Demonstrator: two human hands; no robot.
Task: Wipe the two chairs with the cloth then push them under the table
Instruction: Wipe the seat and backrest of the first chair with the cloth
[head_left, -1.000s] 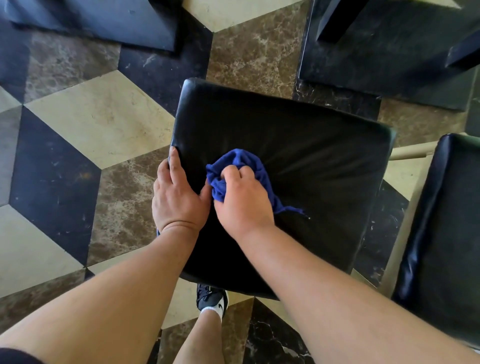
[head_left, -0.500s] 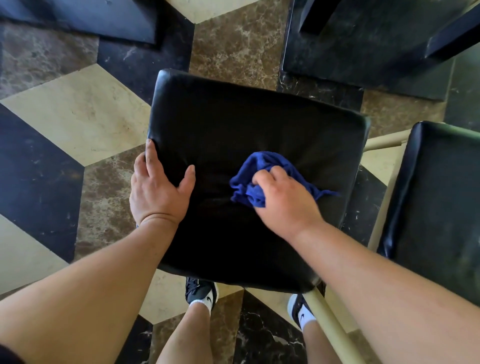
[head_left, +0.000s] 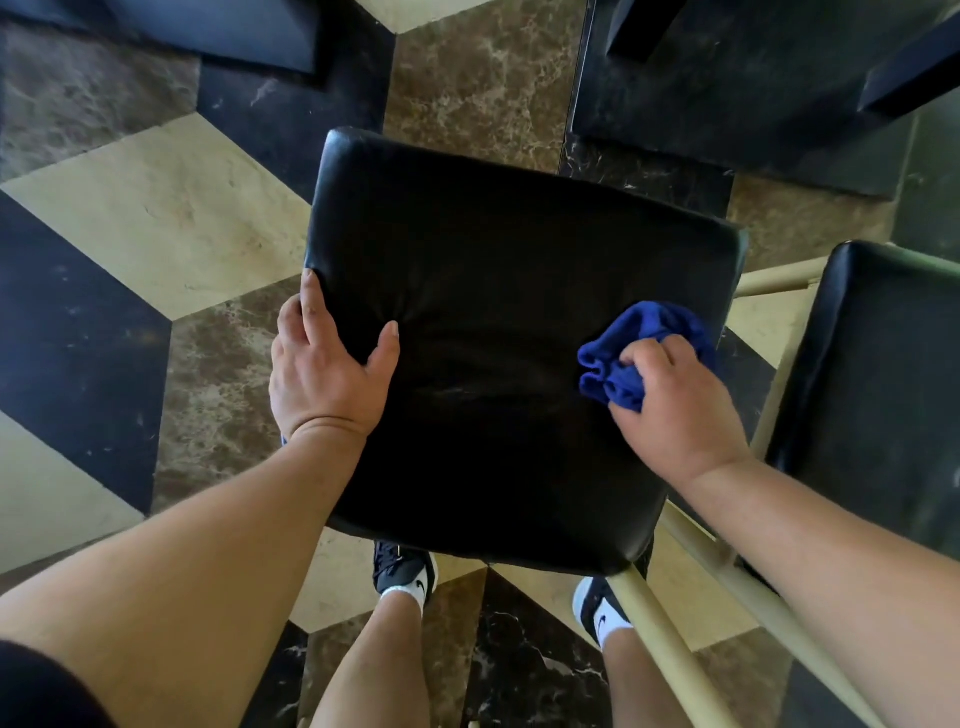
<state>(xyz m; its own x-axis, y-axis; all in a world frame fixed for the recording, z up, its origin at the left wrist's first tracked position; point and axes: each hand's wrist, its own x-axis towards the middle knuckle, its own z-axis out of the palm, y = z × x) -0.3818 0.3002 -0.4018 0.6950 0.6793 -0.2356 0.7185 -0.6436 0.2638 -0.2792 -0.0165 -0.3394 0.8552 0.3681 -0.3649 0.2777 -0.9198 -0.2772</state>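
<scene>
Two chairs stood below you: the chair (head_left: 519, 312) you worked on, its black seat in the middle of the view, and a second chair (head_left: 883, 395) just beside it on the right, with a narrow gap between them. Your right hand (head_left: 680, 415) was clenched round the blue cloth (head_left: 618, 374), which was bunched into a wad and pressed on the seat near its right edge. Your left hand (head_left: 327, 374) grasped the seat's left edge, thumb spread on top and fingers down over the side. Pale tube legs (head_left: 670, 649) ran out from under the near right corner. Your shoes (head_left: 405, 571) stood at the seat's near edge on a floor (head_left: 156, 218) of cream, brown and black tiles. A dark slab (head_left: 727, 114) lay on the floor beyond the far right corner.
</scene>
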